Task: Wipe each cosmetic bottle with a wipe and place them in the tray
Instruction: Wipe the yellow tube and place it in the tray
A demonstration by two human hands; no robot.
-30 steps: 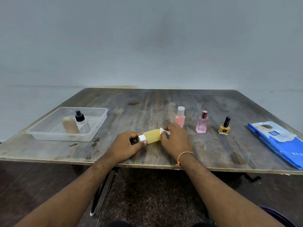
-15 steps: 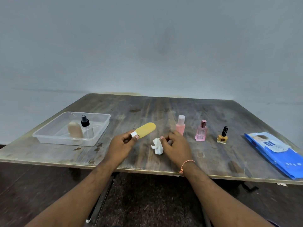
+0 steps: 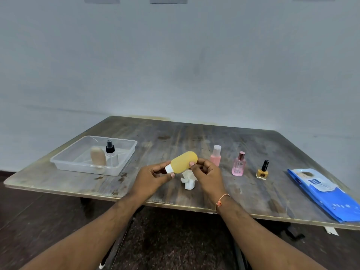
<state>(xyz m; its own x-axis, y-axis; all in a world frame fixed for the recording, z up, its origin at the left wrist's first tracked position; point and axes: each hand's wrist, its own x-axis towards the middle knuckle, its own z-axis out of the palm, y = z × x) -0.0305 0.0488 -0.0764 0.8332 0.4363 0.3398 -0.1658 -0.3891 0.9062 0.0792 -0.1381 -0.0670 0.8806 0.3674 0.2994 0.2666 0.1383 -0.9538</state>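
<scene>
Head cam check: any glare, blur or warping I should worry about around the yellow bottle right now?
Head view: soft, even light, no glare on the yellow bottle; slight motion blur on the right hand; wide-angle warp bends the table edges; the clear tray stays readable.

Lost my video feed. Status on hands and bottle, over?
Left hand pinches yellow bottle at its white cap; right hand grips its body. Crumpled wipe on table. Path to tray unobstructed.

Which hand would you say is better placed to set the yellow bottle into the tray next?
Probably the left hand: it pinches the yellow bottle at its white cap and is nearer the tray, which sits to its left.
</scene>
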